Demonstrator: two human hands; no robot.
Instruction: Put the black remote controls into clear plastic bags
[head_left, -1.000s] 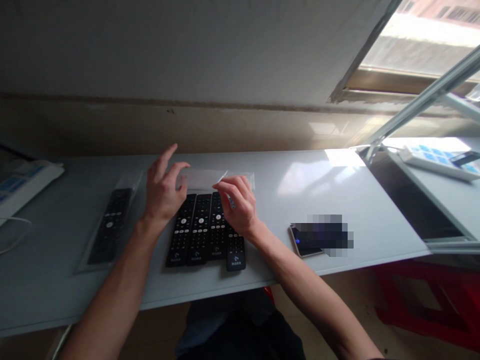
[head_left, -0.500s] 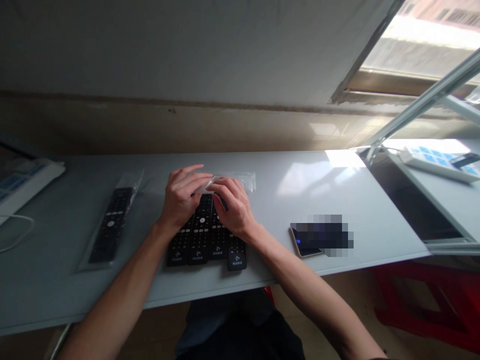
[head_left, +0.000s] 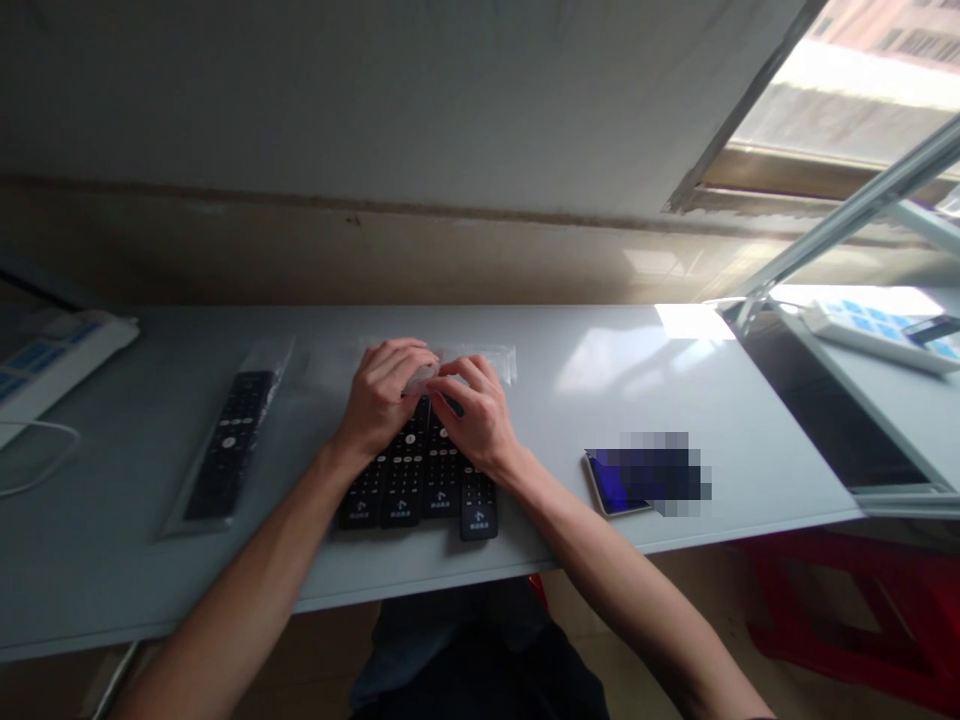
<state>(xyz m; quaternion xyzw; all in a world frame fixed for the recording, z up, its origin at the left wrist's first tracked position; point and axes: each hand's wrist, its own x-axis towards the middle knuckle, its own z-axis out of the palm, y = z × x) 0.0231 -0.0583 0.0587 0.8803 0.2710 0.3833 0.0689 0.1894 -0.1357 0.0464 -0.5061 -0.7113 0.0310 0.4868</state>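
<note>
Several black remote controls [head_left: 416, 480] lie side by side on the white table [head_left: 540, 440], near its front edge. Behind them lies a stack of clear plastic bags [head_left: 491, 358]. My left hand [head_left: 382, 395] and my right hand [head_left: 474, 415] meet above the far ends of the remotes, and their fingertips pinch one clear bag [head_left: 421, 374] between them. The hands hide most of that bag.
One more remote in a clear bag [head_left: 229, 440] lies at the left. A phone [head_left: 611, 482] lies to the right of the remotes. White power strips sit at the far left [head_left: 45, 355] and far right [head_left: 874, 325]. A window frame [head_left: 840, 215] slants over the right end.
My left hand has come in from the left and closed beside my right hand on the clear bag. Both hands have bunched together over the remotes' far ends.
</note>
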